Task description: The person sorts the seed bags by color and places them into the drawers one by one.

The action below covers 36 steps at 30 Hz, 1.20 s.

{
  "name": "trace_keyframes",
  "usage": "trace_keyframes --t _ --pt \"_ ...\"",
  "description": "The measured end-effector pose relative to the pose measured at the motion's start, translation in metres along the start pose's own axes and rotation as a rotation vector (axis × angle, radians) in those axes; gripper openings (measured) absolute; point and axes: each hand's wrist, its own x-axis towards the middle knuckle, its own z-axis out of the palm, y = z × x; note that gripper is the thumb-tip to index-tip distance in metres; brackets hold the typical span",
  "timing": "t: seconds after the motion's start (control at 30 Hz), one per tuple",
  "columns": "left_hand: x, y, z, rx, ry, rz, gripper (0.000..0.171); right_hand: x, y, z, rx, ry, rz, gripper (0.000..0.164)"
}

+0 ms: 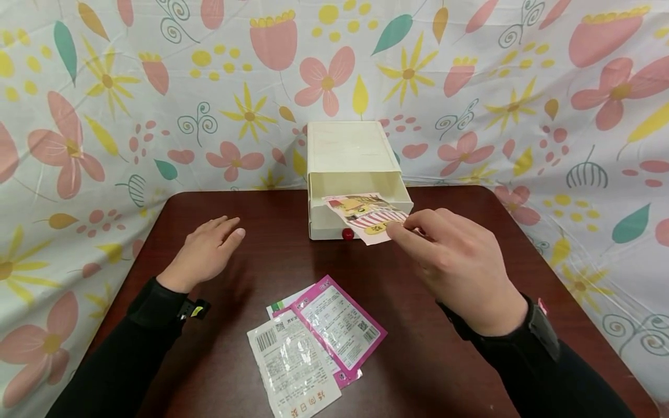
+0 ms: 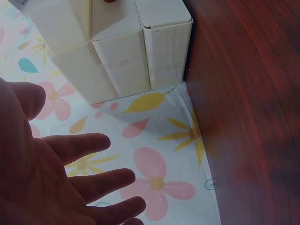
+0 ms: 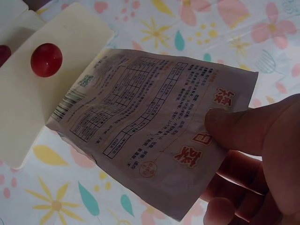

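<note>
My right hand (image 1: pixel 460 261) pinches one end of a flat printed packet (image 1: pixel 366 216) between thumb and fingers. Its colourful side faces up in the head view, while the right wrist view shows the back (image 3: pixel 154 117) with small print, a barcode and large orange characters. The packet's far end overlaps the opening of a pulled-out drawer (image 1: pixel 334 223) with a red knob (image 1: pixel 348 234), in a cream box (image 1: pixel 352 145). Left of the box, my left hand (image 1: pixel 204 252) hovers with fingers loosely extended and holds nothing; in the left wrist view its fingers (image 2: pixel 103 183) are spread.
Several similar packets lie overlapping near the front of the dark wooden table (image 1: pixel 209 348), among them a white one (image 1: pixel 292 360) and a pink-edged one (image 1: pixel 340 322). Behind the box hangs a floral cloth (image 1: pixel 183 75).
</note>
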Motion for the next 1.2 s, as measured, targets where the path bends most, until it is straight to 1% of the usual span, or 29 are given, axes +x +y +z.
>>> trace_keyframes --t 0.17,0.3,0.53,0.93,1.07,1.2 --pt "-0.001 0.002 0.000 -0.004 -0.011 -0.010 0.064 0.001 0.003 0.005 0.027 -0.048 -0.005 0.035" --pt "-0.001 0.000 0.002 0.000 -0.011 -0.009 0.064 0.002 0.006 0.010 0.023 -0.070 -0.008 0.034" --pt "0.000 -0.004 0.005 0.017 -0.010 -0.016 0.065 0.006 0.010 0.019 0.005 -0.155 0.029 0.033" --pt "0.001 -0.006 0.007 0.013 -0.023 -0.031 0.066 0.017 0.016 0.039 -0.076 -0.192 0.009 0.027" --pt "0.000 -0.006 0.007 0.018 -0.024 -0.032 0.064 0.019 0.018 0.043 -0.080 -0.220 0.014 0.021" --pt "-0.001 -0.005 0.007 0.025 -0.024 -0.033 0.062 0.021 0.020 0.047 -0.074 -0.244 0.021 0.020"
